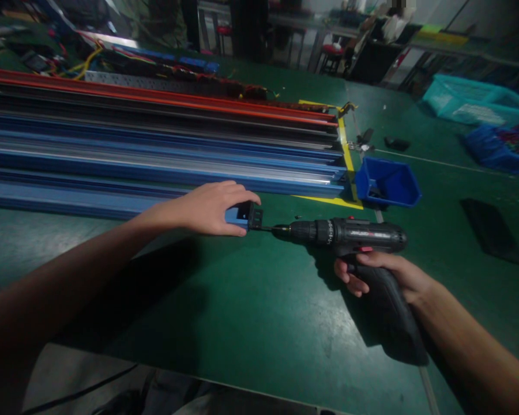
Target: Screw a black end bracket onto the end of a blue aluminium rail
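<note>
My left hand (210,207) is closed over the end of a long blue metal rail (112,203) that lies on the green table. A small black end cap (255,217) sits on that rail end, just past my fingertips. My right hand (380,274) grips the handle of a black cordless drill (350,235), held level and pointing left. The drill's bit touches the black end cap.
Several long blue, grey and red rails (155,144) lie stacked behind the held one. A small blue bin (387,183) stands at their right end beside yellow tape. A dark flat piece (491,229) lies at right. Teal and blue crates (476,101) stand far right.
</note>
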The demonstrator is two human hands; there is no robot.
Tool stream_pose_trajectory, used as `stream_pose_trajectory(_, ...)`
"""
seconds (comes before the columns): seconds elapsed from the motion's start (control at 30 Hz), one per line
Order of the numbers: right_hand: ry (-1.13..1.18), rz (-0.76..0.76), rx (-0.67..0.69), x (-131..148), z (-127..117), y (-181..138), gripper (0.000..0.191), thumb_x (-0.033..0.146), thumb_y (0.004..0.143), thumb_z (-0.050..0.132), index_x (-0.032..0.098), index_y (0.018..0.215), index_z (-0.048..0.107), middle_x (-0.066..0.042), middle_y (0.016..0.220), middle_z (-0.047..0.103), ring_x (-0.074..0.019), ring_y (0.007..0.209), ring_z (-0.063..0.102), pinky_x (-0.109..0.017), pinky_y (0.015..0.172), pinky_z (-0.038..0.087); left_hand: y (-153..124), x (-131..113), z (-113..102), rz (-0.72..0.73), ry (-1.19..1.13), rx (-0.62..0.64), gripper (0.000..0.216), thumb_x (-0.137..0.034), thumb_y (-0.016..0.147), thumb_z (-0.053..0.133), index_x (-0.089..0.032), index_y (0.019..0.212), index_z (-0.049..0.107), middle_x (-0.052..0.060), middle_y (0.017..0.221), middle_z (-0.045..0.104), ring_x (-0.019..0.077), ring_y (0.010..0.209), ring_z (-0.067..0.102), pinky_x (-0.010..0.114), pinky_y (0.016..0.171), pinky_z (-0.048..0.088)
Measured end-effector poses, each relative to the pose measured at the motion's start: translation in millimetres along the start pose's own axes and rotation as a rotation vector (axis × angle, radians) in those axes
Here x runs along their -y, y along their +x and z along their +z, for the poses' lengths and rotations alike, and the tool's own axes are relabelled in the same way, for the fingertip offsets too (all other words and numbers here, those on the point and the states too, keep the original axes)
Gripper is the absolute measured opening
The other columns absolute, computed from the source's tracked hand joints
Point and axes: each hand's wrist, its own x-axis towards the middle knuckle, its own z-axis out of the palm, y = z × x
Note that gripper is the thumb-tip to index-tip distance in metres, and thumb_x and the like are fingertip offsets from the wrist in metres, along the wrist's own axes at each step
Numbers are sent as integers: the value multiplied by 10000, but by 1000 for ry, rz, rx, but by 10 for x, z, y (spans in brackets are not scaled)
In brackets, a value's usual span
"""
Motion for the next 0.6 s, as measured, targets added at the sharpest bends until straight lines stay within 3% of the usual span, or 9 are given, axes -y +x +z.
stream_pose_trajectory(0.6,4,6,-7,0,4,-7,276,341,1033,774,78,1109,812,-119,963,778,-110,678,673,-249,697,618,0,5,4,0,-5,10,668,-633,956,710,-286,1513,590,98,1444,685,323,1285,628,411,1069,465)
